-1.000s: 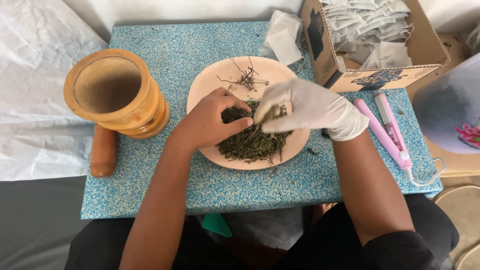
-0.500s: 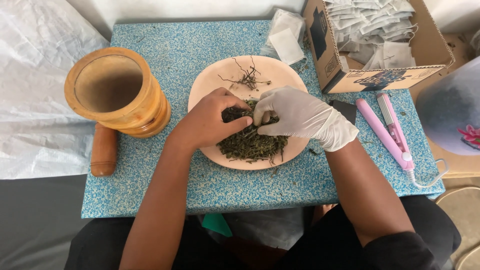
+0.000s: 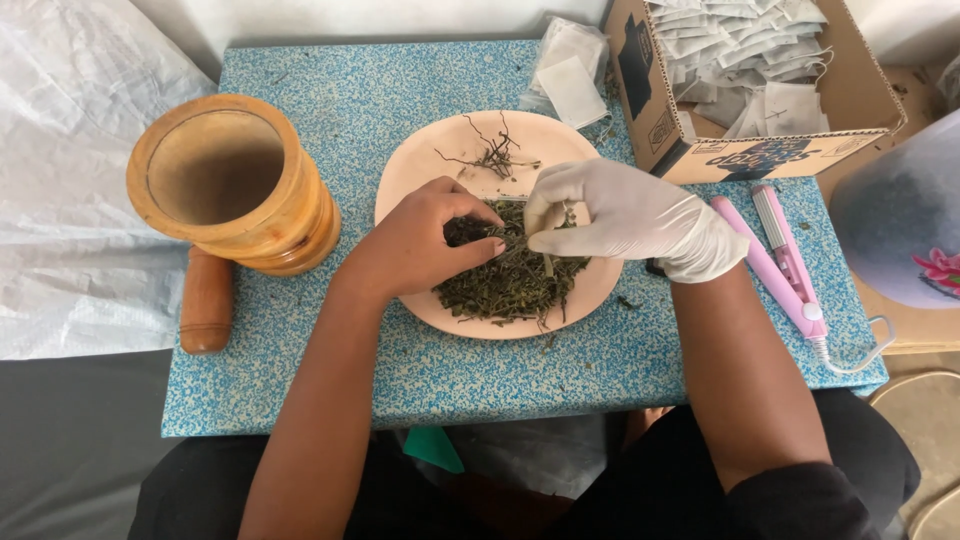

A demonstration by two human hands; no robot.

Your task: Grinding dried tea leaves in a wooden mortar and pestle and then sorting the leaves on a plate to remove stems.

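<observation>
While both hands work the herb pile (image 3: 510,280) on the pink plate (image 3: 420,170) | head view: gloved right hand (image 3: 625,215) dropped lower since 1 s ago, fingers pinched on a small bag, prob. | left hand (image 3: 420,245) curled, fingertips in herbs | sorting goes on

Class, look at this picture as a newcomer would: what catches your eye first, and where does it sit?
Two hands meet over a pink plate mid-table: the bare left hand and the white-gloved right hand pinch into a heap of dried green herbs. At the left stands a big wooden mortar; a cardboard box of white sachets sits top right.
</observation>
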